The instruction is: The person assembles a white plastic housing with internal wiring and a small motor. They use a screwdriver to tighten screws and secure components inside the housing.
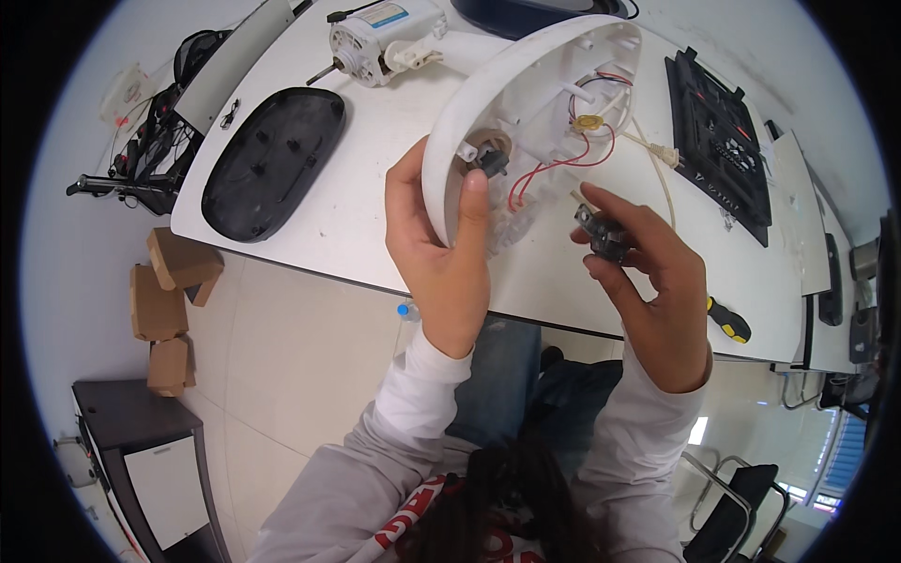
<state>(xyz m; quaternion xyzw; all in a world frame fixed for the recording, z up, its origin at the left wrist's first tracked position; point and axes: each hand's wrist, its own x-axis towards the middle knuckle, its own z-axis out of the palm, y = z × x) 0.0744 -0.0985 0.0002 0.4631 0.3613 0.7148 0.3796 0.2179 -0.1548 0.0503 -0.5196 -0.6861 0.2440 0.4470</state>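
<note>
My left hand [441, 249] grips the rim of a hollow white plastic appliance housing [460, 98], tilted so its open inside faces right. The thumb lies inside, against a small dark part [490, 161] seated in a round recess. Thin red wires [563, 164] run inside the housing to a small yellowish disc [588, 122]. To the right of the housing, my right hand [657, 272] pinches a small black block-like part [603, 235] between thumb and fingers. Its exact kind I cannot make out. Behind the housing, a white motor [375, 42] with a metal shaft lies on its side.
A black oval cover [272, 164] lies on the white table [375, 188] at left. At right are an open black tool case [718, 150], a pale cord with a plug [664, 155] and a yellow-black screwdriver [729, 321]. Cardboard boxes [158, 300] stand on the floor at left.
</note>
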